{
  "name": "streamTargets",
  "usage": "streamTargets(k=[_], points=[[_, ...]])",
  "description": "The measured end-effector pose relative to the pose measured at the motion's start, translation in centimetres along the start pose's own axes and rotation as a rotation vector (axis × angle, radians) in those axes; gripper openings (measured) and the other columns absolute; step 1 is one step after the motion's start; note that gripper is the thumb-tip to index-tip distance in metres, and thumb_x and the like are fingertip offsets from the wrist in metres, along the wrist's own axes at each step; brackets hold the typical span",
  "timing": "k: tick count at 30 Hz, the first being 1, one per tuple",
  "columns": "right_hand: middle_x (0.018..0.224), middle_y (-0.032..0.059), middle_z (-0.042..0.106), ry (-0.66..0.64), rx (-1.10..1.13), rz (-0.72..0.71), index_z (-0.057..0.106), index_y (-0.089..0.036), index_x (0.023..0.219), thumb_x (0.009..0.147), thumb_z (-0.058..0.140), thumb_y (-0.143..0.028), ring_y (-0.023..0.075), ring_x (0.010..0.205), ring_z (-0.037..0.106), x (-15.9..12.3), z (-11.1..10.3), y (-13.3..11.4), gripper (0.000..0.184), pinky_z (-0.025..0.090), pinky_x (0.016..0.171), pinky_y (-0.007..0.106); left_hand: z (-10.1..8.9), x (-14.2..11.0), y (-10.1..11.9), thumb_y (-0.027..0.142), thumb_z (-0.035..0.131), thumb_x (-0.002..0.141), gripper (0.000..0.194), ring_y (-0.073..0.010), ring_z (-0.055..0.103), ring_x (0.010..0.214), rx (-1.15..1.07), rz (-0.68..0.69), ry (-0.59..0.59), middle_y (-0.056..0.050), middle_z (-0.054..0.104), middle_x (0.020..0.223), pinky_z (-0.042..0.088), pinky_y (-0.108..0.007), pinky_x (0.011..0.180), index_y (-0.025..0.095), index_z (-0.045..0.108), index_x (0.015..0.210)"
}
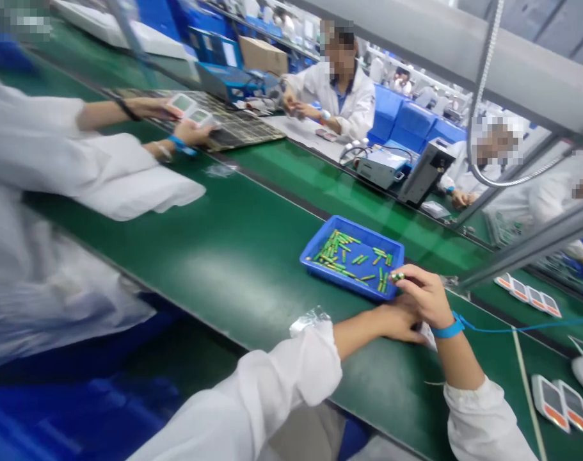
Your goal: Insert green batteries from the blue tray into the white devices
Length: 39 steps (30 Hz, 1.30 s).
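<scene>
My right hand (428,296) is closed on a few small batteries (397,276), pinched at the fingertips with their round ends showing. It is beside the right end of a blue tray (315,272). Inside the tray many green and gold batteries (336,246) lie loose, mostly heaped on the left side. My left hand (399,320) reaches in just below and behind the right hand, which partly covers it. Its fingers are closed at a white object (429,336), of which only a small part shows. A blue wrist strap (448,328) with a cord is on my right wrist.
At left a co-worker's hands (190,131) hold two white devices with screens (199,116). White and orange devices (562,406) lie at right on the green bench (253,269); several more (526,294) lie farther back. A metal post (521,250) slants across the right side.
</scene>
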State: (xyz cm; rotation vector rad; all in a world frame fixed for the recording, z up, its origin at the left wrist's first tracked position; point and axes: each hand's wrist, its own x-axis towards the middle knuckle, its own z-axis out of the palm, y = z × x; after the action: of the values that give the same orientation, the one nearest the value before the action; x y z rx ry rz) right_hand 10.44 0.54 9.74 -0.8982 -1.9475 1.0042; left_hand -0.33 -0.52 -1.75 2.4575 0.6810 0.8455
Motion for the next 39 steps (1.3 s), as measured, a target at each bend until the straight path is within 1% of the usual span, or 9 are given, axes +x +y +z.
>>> streamTargets(k=[4,7,9,11,15,20,28,35,39], points=[[0.101,0.0063,0.084,0.324,0.009,0.135,0.087,-0.024,0.101,0.096,0.083,-0.046,0.0243,0.091,0.076,-7.6,-4.5,3.8,0.023,0.063,0.086,0.038,-1.2,0.3,0.1,0.046,0.089,0.094,0.053,-0.0395,0.056,0.149,-0.044,-0.030,0.059,-0.019,0.063,0.158,0.047,-0.055,0.126,0.021,0.076,0.139],[0.093,0.0062,0.083,0.488,-0.069,0.274,0.086,-0.022,0.101,0.093,0.082,-0.052,0.0229,0.082,0.074,-11.7,-6.3,6.7,0.032,0.062,0.079,0.037,-1.6,0.4,0.2,0.041,0.085,0.098,0.045,-0.0351,0.058,0.142,-0.081,-0.059,0.095,-0.016,0.066,0.147,0.049,-0.054,0.124,0.022,0.075,0.137],[0.089,0.0064,0.083,0.515,-0.120,0.356,0.086,-0.020,0.103,0.092,0.080,-0.054,0.0229,0.080,0.073,-13.0,-6.5,8.0,0.036,0.062,0.077,0.037,-1.5,0.3,0.3,0.033,0.078,0.102,0.041,-0.0326,0.059,0.139,-0.094,-0.102,0.130,-0.015,0.067,0.145,0.051,-0.053,0.124,0.022,0.072,0.141],[0.091,0.0074,0.085,0.536,-0.149,0.400,0.086,-0.019,0.105,0.092,0.078,-0.053,0.0236,0.080,0.075,-13.2,-6.1,8.6,0.037,0.063,0.078,0.037,-1.3,0.0,0.3,0.029,0.074,0.103,0.042,-0.0351,0.053,0.148,-0.062,-0.156,0.156,-0.017,0.062,0.157,0.048,-0.058,0.127,0.022,0.070,0.145],[0.098,0.0088,0.086,0.600,-0.207,0.386,0.086,-0.021,0.104,0.093,0.075,-0.048,0.0248,0.085,0.077,-12.3,-4.9,8.6,0.031,0.064,0.080,0.037,-1.3,-0.3,0.3,0.030,0.069,0.106,0.043,-0.0383,0.044,0.158,-0.013,-0.210,0.132,-0.017,0.052,0.170,0.043,-0.064,0.132,0.022,0.069,0.148],[0.094,0.0071,0.082,0.544,-0.330,0.348,0.085,-0.023,0.101,0.100,0.070,-0.044,0.0222,0.078,0.073,-12.1,-4.4,8.2,0.026,0.060,0.074,0.034,-1.8,-0.3,0.8,0.025,0.062,0.109,0.031,-0.0322,0.058,0.140,-0.038,-0.208,0.096,-0.013,0.066,0.150,0.052,-0.057,0.123,0.025,0.079,0.134],[0.090,0.0067,0.077,0.510,-0.406,0.336,0.087,-0.022,0.105,0.103,0.068,-0.043,0.0216,0.076,0.070,-11.7,-3.5,7.8,0.027,0.059,0.076,0.035,-2.0,-0.1,1.2,0.028,0.064,0.109,0.028,-0.0309,0.056,0.138,-0.072,-0.209,0.062,-0.012,0.064,0.149,0.051,-0.053,0.123,0.026,0.082,0.131],[0.113,0.0091,0.088,0.517,-0.148,0.351,0.088,-0.024,0.114,0.104,0.072,-0.048,0.0273,0.097,0.082,-13.6,-4.5,7.0,0.031,0.067,0.085,0.038,-2.1,-0.3,0.9,0.031,0.064,0.110,0.029,-0.0308,0.057,0.137,-0.078,-0.204,0.043,-0.012,0.064,0.150,0.051,-0.053,0.123,0.027,0.082,0.132],[0.132,0.0081,0.085,0.390,-0.207,0.242,0.089,-0.029,0.122,0.105,0.071,-0.041,0.0314,0.121,0.081,-15.0,-5.1,6.6,0.027,0.064,0.110,0.051,-2.2,-0.3,0.9,0.031,0.063,0.111,0.028,-0.0304,0.057,0.139,-0.087,-0.203,0.047,-0.011,0.066,0.149,0.050,-0.052,0.124,0.028,0.083,0.131]])
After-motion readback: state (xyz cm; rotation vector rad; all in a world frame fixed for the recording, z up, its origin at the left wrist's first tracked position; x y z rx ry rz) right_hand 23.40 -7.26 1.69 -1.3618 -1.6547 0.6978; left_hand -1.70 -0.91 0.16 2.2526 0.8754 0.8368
